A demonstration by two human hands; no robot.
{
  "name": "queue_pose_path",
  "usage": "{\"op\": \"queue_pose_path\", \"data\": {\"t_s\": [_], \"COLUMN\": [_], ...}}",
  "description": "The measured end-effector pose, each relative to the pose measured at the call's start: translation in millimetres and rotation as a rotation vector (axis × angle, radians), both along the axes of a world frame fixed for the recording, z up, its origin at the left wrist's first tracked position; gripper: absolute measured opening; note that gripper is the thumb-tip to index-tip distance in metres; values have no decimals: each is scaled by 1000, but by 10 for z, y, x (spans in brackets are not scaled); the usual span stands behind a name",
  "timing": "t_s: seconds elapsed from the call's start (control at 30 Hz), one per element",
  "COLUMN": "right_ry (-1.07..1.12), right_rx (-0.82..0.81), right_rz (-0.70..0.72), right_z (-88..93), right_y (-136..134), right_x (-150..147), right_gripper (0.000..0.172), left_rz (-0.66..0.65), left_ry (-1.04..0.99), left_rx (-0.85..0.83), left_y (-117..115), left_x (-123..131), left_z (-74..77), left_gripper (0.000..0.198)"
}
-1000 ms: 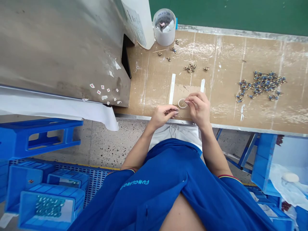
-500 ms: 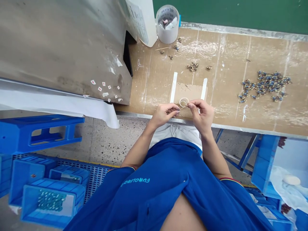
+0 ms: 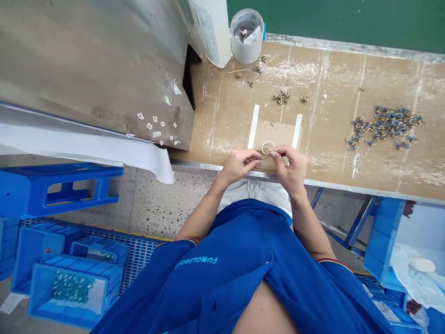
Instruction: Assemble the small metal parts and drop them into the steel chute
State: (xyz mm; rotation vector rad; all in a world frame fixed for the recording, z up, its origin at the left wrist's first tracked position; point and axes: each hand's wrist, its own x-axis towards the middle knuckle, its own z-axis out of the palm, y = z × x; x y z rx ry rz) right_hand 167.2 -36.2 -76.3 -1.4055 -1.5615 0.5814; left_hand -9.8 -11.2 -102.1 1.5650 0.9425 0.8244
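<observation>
My left hand [image 3: 239,165] is at the front edge of the bench, fingertips pinched together on something too small to make out. Facing it, my right hand [image 3: 291,166] grips a thin wooden stick [image 3: 265,156] like a toothpick between thumb and forefinger. The stick's tip points toward my left fingertips; whether it touches what they hold is unclear. Just beyond my fingers, a small white ring-shaped piece [image 3: 263,144] lies on a cardboard pad [image 3: 278,133], which has white tape strips [image 3: 254,121] along both sides. Tiny bits lie near the pad's far edge.
Small gold-coloured pieces [image 3: 281,97] lie beyond the pad. A larger pile of blue-and-gold pieces [image 3: 392,123] spreads to the right. At the back stand a tape roll [image 3: 246,50] holding scraps and a white bottle [image 3: 217,41]. A metal box [image 3: 104,69] occupies the left.
The view has shifted slightly, so the bench things appear a little farther right. Both hands keep nearly the same pose, with the stick still between my right fingers.
</observation>
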Motion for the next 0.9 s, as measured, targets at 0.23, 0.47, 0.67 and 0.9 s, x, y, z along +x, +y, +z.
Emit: {"op": "queue_pose_path", "data": {"t_s": [0.23,0.47,0.67,0.9], "right_ry": [-17,-59,-63,-82], "right_rx": [-6,20,42,60], "right_rz": [20,62,102,101], "right_z": [3,17,33,35], "right_y": [-1,6,11,9], "right_x": [8,10,18,18], "right_gripper": [22,24,19,17], "left_rz": [-5,-7,-17,-16], "left_ry": [2,-11,-2,-5], "left_rx": [-15,-1,22,16], "left_y": [7,5,11,16], "left_x": [2,0,-8,-10], "left_z": [13,9,0,-6], "left_gripper": [12,13,13,14]}}
